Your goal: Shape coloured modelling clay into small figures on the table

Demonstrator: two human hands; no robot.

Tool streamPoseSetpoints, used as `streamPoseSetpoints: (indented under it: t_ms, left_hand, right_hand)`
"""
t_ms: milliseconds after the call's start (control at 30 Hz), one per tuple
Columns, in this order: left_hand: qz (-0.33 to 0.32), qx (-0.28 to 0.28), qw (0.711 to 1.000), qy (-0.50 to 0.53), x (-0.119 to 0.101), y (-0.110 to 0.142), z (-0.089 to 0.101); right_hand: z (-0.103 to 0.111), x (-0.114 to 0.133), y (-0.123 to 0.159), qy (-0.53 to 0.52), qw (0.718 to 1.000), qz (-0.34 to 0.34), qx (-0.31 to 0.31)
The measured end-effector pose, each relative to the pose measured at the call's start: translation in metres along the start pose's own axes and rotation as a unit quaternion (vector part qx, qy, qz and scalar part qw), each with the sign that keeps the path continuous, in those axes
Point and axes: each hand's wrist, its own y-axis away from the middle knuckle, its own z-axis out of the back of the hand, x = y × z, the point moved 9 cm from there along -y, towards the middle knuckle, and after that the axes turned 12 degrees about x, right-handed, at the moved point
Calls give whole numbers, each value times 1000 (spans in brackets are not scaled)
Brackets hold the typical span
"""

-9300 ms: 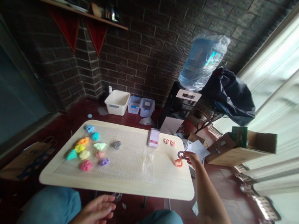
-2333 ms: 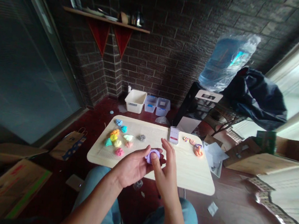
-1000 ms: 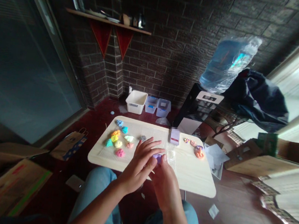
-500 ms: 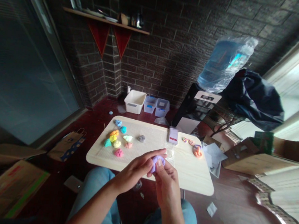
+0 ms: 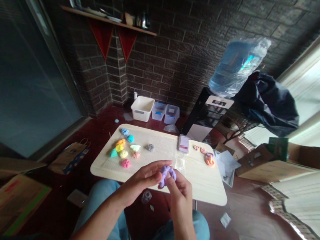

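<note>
A lump of purple modelling clay (image 5: 167,175) is held between my two hands, above the front edge of the low table (image 5: 198,186). My left hand (image 5: 147,176) closes on its left side, thumb against the clay. On the other side, my right hand (image 5: 180,186) pinches it, thumb pressed into the front. The clay looks uneven and folded. Beyond my hands, several soft clay lumps lie at the table's left, among them a pink lump (image 5: 126,163), a yellow lump (image 5: 119,147) and a grey lump (image 5: 150,147). Shaped orange and purple clay (image 5: 209,159) sits at the right.
A phone (image 5: 184,143) lies at the table's back edge. Behind stand a white bin (image 5: 142,109) and clear plastic boxes (image 5: 171,115). The water dispenser (image 5: 206,115) is at the back right, cardboard boxes (image 5: 283,167) further right. A glass jar (image 5: 146,197) is on the floor below.
The purple clay has gone from a smoother, rounder lump to a more folded, uneven one as my fingers work it. Both hands stay in nearly the same place; the view shifts slightly.
</note>
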Motion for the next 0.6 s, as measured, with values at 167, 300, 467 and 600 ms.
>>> streamPoseSetpoints:
  t_ms: [167,300,467,600]
  left_hand:
    - [6,-8,1000,4,0,3,1]
    - [-3,-41,996,84,2,5,5]
    - [13,-4,983,181,9,1,-3]
    - [-6,-37,977,211,8,1,6]
  right_hand:
    - [-1,4,0,104,994,27,15]
    - [3,11,4,303,951,66,-14]
    - [5,-4,4,333,943,19,10]
    - [8,-13,6,236,971,-14,25]
